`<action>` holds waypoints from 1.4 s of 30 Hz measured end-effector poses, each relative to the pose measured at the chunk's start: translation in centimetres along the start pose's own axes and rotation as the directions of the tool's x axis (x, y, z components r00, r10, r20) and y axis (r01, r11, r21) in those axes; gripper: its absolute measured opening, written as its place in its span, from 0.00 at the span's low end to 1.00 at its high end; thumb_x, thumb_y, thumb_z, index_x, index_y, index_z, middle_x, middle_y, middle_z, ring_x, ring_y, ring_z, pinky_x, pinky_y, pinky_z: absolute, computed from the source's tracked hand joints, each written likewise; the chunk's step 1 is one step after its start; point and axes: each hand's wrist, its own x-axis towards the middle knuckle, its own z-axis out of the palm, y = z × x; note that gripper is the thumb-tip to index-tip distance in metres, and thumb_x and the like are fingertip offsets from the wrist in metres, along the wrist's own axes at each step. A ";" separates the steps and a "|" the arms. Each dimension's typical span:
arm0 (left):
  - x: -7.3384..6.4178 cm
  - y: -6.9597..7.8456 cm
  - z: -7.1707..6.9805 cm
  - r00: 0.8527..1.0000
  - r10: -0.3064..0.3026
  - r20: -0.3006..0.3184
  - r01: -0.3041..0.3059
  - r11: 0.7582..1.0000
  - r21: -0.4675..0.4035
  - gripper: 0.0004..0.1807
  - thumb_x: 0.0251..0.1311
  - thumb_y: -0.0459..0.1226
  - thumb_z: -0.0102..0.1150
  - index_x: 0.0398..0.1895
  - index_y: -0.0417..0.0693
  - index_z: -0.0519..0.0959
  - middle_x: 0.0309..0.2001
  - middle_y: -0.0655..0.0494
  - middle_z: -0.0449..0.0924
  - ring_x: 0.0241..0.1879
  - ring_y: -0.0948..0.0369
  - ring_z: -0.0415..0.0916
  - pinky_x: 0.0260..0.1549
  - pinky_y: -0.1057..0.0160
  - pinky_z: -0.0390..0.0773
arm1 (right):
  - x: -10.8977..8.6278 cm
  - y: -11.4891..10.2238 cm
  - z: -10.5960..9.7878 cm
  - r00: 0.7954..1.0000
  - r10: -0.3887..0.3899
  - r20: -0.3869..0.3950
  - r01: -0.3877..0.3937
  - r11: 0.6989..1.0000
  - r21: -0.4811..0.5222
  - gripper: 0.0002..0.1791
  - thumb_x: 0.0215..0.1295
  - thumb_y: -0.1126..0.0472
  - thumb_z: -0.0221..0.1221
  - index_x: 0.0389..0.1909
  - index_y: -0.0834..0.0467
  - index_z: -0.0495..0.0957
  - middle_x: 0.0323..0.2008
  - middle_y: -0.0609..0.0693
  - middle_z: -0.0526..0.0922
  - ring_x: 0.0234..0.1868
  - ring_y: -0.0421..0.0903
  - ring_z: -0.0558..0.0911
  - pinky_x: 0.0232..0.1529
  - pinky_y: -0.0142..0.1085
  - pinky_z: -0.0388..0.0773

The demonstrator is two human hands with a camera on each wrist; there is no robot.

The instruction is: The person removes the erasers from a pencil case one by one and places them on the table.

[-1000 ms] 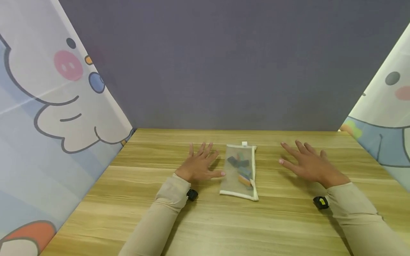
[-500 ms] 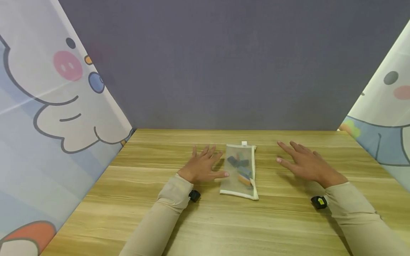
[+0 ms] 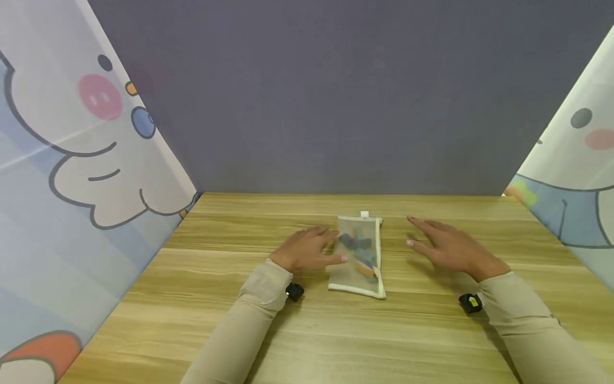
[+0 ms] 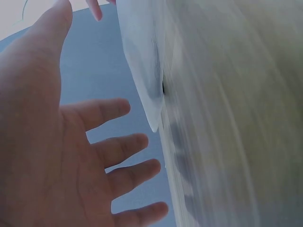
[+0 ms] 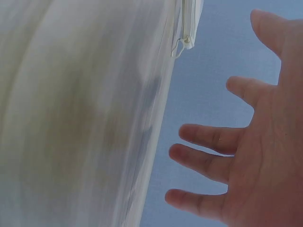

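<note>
A translucent zip pouch (image 3: 345, 274) with white edging lies on the table, several small dark, blue and orange pieces (image 3: 365, 268) showing through it. Left of the pouch is my left hand (image 3: 304, 249), its thumb overlapping the pouch's left part in the head view. In the left wrist view, the fingers are spread and slightly bent beside the pouch's corner (image 4: 142, 61). To the right, apart from the pouch, hovers my right hand (image 3: 453, 248) with fingers extended. The right wrist view shows the pouch's zipper end (image 5: 188, 35) with a small loop. Neither hand holds anything.
The wood-grain table (image 3: 336, 341) meets a dark grey panel (image 3: 336, 96) at its back edge. Cartoon-printed sheets stand at the left (image 3: 53, 186) and right (image 3: 580, 160). Each wrist wears a small black device, such as the right one (image 3: 470, 303).
My left hand has shifted slightly right, its thumb coming over the pouch and its fingers bending a little. My right hand has drifted left towards the pouch. The pouch lies as before.
</note>
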 end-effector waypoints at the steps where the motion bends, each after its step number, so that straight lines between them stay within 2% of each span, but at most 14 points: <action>1: 0.1 0.0 0.0 1.000 0.002 0.003 -0.002 1.000 -0.011 0.46 0.64 0.73 0.40 0.79 0.60 0.59 0.77 0.49 0.56 0.74 0.49 0.56 0.64 0.39 0.62 | 0.0 -0.1 0.1 1.000 -0.004 0.000 0.004 1.000 0.003 0.39 0.76 0.36 0.48 0.79 0.54 0.56 0.66 0.71 0.68 0.63 0.73 0.70 0.54 0.69 0.67; 6: 0.3 0.4 0.4 1.000 0.002 0.028 -0.001 0.998 -0.056 0.46 0.63 0.75 0.38 0.79 0.63 0.59 0.78 0.51 0.54 0.74 0.51 0.56 0.64 0.41 0.64 | 0.2 -0.5 0.4 1.000 -0.024 0.005 0.023 0.999 0.027 0.39 0.76 0.37 0.48 0.77 0.57 0.59 0.64 0.70 0.71 0.61 0.71 0.72 0.54 0.66 0.69; 12: 0.4 1.2 0.2 0.999 0.000 0.052 0.004 0.997 -0.083 0.46 0.64 0.73 0.41 0.79 0.60 0.60 0.78 0.50 0.53 0.74 0.51 0.55 0.65 0.41 0.63 | 0.9 -0.9 0.7 1.000 -0.022 0.013 0.022 0.999 0.047 0.39 0.75 0.36 0.48 0.76 0.57 0.61 0.61 0.68 0.75 0.57 0.65 0.78 0.50 0.64 0.72; 18: 0.7 1.3 -0.1 0.998 0.031 0.057 -0.022 0.988 -0.154 0.43 0.66 0.69 0.45 0.77 0.57 0.63 0.77 0.49 0.55 0.74 0.51 0.55 0.65 0.45 0.64 | 1.4 -1.6 0.9 0.999 -0.043 0.022 0.041 0.995 0.086 0.38 0.75 0.36 0.48 0.73 0.60 0.66 0.60 0.66 0.77 0.53 0.60 0.81 0.50 0.61 0.75; 21: 1.0 1.5 -0.3 0.995 0.059 0.082 -0.041 0.977 -0.207 0.40 0.69 0.65 0.47 0.77 0.54 0.63 0.77 0.47 0.55 0.74 0.51 0.55 0.67 0.48 0.63 | 1.7 -1.9 0.9 0.998 -0.052 0.024 0.050 0.994 0.098 0.38 0.75 0.36 0.49 0.71 0.63 0.69 0.59 0.64 0.78 0.53 0.60 0.82 0.50 0.60 0.75; 25: 1.5 2.0 -0.5 0.990 0.083 0.111 -0.056 0.973 -0.225 0.38 0.71 0.61 0.49 0.77 0.51 0.63 0.76 0.47 0.57 0.75 0.53 0.53 0.68 0.51 0.61 | 2.1 -2.2 1.0 0.998 -0.050 0.028 0.047 0.993 0.113 0.37 0.76 0.37 0.49 0.67 0.64 0.72 0.56 0.63 0.81 0.52 0.59 0.82 0.50 0.59 0.76; 29: 2.1 2.3 -0.7 0.991 0.078 0.108 -0.051 0.971 -0.235 0.36 0.70 0.58 0.55 0.76 0.52 0.65 0.76 0.49 0.58 0.76 0.53 0.52 0.68 0.51 0.60 | 2.7 -2.3 1.2 0.999 -0.037 0.035 0.032 0.991 0.131 0.34 0.76 0.39 0.51 0.64 0.64 0.75 0.54 0.61 0.83 0.51 0.58 0.83 0.50 0.58 0.76; 34: 2.7 2.7 -0.8 0.993 0.066 0.102 -0.036 0.961 -0.275 0.35 0.67 0.53 0.62 0.74 0.54 0.67 0.76 0.50 0.58 0.75 0.51 0.54 0.68 0.51 0.62 | 3.5 -2.2 1.3 0.998 -0.020 0.062 0.009 0.985 0.171 0.30 0.76 0.45 0.55 0.63 0.67 0.75 0.49 0.60 0.84 0.47 0.57 0.84 0.48 0.57 0.77; 39: 2.9 2.9 -0.5 0.992 0.034 0.124 0.001 0.963 -0.271 0.39 0.66 0.54 0.63 0.77 0.53 0.64 0.78 0.48 0.51 0.75 0.52 0.52 0.69 0.53 0.60 | 4.5 -1.9 1.3 0.996 0.004 0.089 -0.023 0.977 0.213 0.28 0.75 0.49 0.57 0.63 0.68 0.75 0.45 0.59 0.85 0.42 0.52 0.84 0.45 0.54 0.78; 42: 3.0 3.0 -0.2 0.992 0.023 0.126 0.011 0.965 -0.261 0.41 0.66 0.55 0.63 0.78 0.53 0.61 0.79 0.49 0.48 0.76 0.52 0.50 0.69 0.53 0.58 | 5.1 -1.7 1.3 0.994 0.017 0.104 -0.041 0.972 0.233 0.28 0.75 0.50 0.56 0.63 0.68 0.75 0.46 0.60 0.84 0.42 0.52 0.84 0.45 0.54 0.78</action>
